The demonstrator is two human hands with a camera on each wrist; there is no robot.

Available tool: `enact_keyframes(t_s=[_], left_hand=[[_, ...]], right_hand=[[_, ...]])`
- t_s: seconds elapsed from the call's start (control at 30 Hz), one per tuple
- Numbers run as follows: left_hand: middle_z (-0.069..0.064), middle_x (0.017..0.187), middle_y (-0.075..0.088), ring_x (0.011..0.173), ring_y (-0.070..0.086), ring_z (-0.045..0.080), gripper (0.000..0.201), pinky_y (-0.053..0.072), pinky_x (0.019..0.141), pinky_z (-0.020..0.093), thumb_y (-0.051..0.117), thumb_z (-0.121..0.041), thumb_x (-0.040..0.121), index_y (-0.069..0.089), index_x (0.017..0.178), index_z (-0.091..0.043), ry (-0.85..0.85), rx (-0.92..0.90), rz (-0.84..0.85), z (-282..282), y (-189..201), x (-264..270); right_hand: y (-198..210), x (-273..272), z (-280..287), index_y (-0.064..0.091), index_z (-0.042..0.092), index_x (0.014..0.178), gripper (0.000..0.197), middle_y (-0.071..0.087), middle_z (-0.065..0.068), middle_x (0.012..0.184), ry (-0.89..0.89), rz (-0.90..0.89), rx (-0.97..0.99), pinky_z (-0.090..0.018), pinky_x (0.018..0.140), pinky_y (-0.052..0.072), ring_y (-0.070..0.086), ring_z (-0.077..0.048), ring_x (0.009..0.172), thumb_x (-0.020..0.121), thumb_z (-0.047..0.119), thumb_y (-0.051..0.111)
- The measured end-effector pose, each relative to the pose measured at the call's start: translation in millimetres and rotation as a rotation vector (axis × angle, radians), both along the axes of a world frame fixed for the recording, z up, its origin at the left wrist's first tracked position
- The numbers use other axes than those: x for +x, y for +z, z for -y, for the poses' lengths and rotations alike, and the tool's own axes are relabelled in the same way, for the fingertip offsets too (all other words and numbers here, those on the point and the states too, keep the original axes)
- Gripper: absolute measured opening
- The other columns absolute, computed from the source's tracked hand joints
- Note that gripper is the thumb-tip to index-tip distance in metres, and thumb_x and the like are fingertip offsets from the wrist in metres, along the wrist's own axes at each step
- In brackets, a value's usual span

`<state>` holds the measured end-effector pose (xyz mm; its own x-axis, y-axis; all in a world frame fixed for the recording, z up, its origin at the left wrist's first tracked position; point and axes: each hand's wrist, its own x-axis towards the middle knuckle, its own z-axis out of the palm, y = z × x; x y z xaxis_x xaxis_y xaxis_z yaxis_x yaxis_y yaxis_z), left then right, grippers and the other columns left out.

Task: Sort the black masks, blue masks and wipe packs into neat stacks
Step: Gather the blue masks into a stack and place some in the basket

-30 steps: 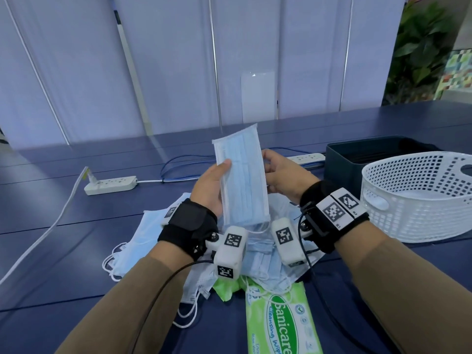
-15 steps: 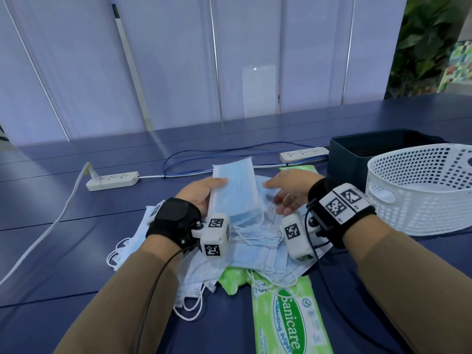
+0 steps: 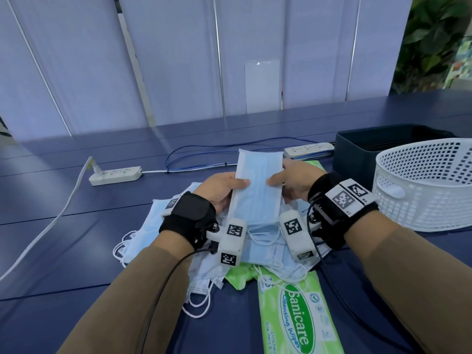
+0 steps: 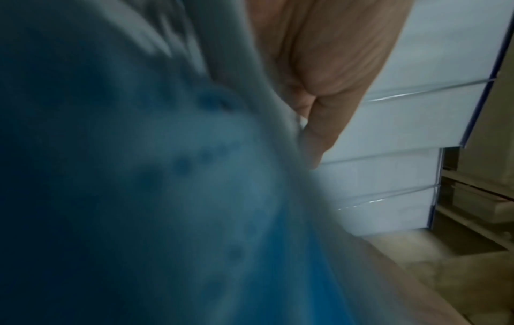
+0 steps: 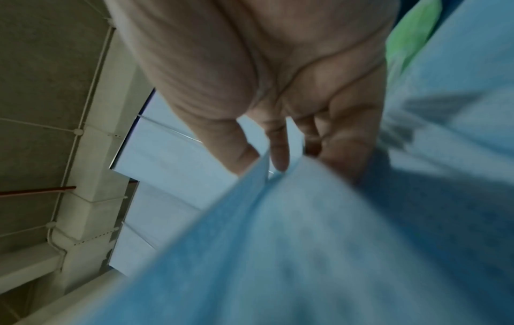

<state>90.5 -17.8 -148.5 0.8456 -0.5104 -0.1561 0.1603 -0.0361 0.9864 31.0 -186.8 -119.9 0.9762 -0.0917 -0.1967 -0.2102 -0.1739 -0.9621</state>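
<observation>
Your right hand [image 3: 296, 180] has returned beside the left hand [image 3: 222, 190]; both grips now pinch the blue mask bundle [image 3: 255, 190]. You're likely squaring it for stacking.

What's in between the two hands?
A bunch of blue masks. The left hand grips one long edge and the right hand the other, so the masks fill the whole gap. The head view shows it best.

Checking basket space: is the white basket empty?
Cannot tell: the head view shows only the white basket's mesh wall and rim; its bottom is hidden.
</observation>
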Motion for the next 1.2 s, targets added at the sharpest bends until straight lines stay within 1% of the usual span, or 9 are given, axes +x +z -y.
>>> enact_keyframes(t_s=[0.13, 0.3, 0.4, 0.53, 0.6, 0.73, 0.9, 1.07, 1.2], left_hand=[[0.011, 0.089, 0.073, 0.077, 0.068, 0.026, 0.016, 0.056, 0.077, 0.041, 0.05, 0.0, 0.09, 0.062, 0.099, -0.006, 0.088, -0.186, 0.111, -5.5, 25.2, 0.8], [0.011, 0.113, 0.065, 0.091, 0.066, 0.028, 0.043, 0.057, 0.081, 0.044, 0.061, -0.005, 0.082, 0.05, 0.123, -0.01, 0.121, -0.43, 0.224, -15.4, 61.3, -13.0], [0.016, 0.116, 0.065, 0.099, 0.066, 0.032, 0.046, 0.054, 0.084, 0.049, 0.058, -0.006, 0.083, 0.047, 0.127, -0.002, 0.08, -0.514, 0.175, -13.4, 70.3, -22.7], [0.006, 0.082, 0.074, 0.073, 0.071, 0.02, 0.031, 0.057, 0.062, 0.033, 0.041, -0.01, 0.096, 0.071, 0.088, -0.008, 0.103, -0.618, 0.161, -11.9, 77.8, -28.7], [0.005, 0.084, 0.074, 0.075, 0.071, 0.017, 0.036, 0.057, 0.069, 0.034, 0.04, -0.012, 0.097, 0.073, 0.085, -0.009, 0.116, -0.569, 0.168, -4.3, 75.3, -32.9], [0.017, 0.12, 0.062, 0.103, 0.062, 0.027, 0.034, 0.047, 0.094, 0.041, 0.043, -0.017, 0.097, 0.054, 0.123, 0.001, 0.167, -0.395, 0.047, 10.3, 55.6, -33.9], [0.018, 0.119, 0.063, 0.103, 0.063, 0.028, 0.041, 0.056, 0.082, 0.038, 0.056, -0.017, 0.089, 0.054, 0.126, 0.001, 0.18, -0.369, -0.059, 5.7, 50.2, -27.2], [0.007, 0.074, 0.073, 0.064, 0.071, 0.018, 0.015, 0.059, 0.059, 0.033, 0.048, -0.007, 0.095, 0.062, 0.094, -0.005, 0.275, -0.368, -0.008, -22.4, 68.8, -16.3], [0.012, 0.073, 0.073, 0.062, 0.071, 0.022, 0.016, 0.056, 0.048, 0.034, 0.051, -0.006, 0.093, 0.064, 0.087, 0.0, 0.342, -0.431, -0.112, -34.5, 73.7, -16.9]], right_hand=[[5.8, 5.7, 3.3, 0.052, 0.012, 0.097, 0.022, 0.065, -0.013, 0.093, -0.072, 0.173, 0.049, -0.03, 0.051, 0.053, 0.062, -0.02, 0.062, 0.085, -0.006, 0.057], [35.8, -10.3, -0.9, 0.054, 0.013, 0.095, 0.014, 0.06, -0.005, 0.074, 0.03, 0.389, 0.119, -0.02, 0.048, 0.051, 0.057, -0.009, 0.046, 0.091, 0.0, 0.053], [42.8, -15.0, 0.3, 0.052, 0.021, 0.096, 0.029, 0.056, -0.002, 0.082, 0.022, 0.491, -0.214, -0.021, 0.045, 0.048, 0.053, -0.01, 0.047, 0.089, -0.007, 0.045], [41.9, -15.8, 8.7, 0.046, 0.028, 0.109, 0.043, 0.045, 0.001, 0.076, 0.001, 0.468, -0.552, -0.036, 0.051, 0.047, 0.05, -0.017, 0.044, 0.085, -0.007, 0.04], [39.6, -16.3, 8.8, 0.044, 0.031, 0.118, 0.05, 0.051, -0.003, 0.077, 0.055, 0.455, -0.479, -0.042, 0.055, 0.052, 0.054, -0.02, 0.05, 0.085, -0.007, 0.044], [36.9, -14.8, 3.3, 0.028, 0.035, 0.142, 0.07, 0.067, 0.0, 0.092, 0.196, 0.539, -0.212, -0.021, 0.044, 0.046, 0.06, -0.006, 0.055, 0.09, -0.008, 0.047], [38.0, -16.1, 1.0, 0.009, 0.041, 0.147, 0.077, 0.062, 0.0, 0.081, 0.163, 0.535, 0.133, -0.017, 0.043, 0.044, 0.054, -0.004, 0.047, 0.095, -0.004, 0.043], [25.0, -8.6, 16.8, 0.024, 0.018, 0.142, 0.045, 0.065, -0.019, 0.077, -0.008, 0.112, 0.067, -0.028, 0.045, 0.052, 0.063, -0.026, 0.049, 0.101, 0.026, 0.04], [10.9, -9.7, 21.8, 0.053, 0.0, 0.092, 0.032, 0.063, -0.018, 0.071, 0.043, -0.184, -0.167, -0.024, 0.047, 0.052, 0.063, -0.024, 0.049, 0.097, 0.031, 0.047]])
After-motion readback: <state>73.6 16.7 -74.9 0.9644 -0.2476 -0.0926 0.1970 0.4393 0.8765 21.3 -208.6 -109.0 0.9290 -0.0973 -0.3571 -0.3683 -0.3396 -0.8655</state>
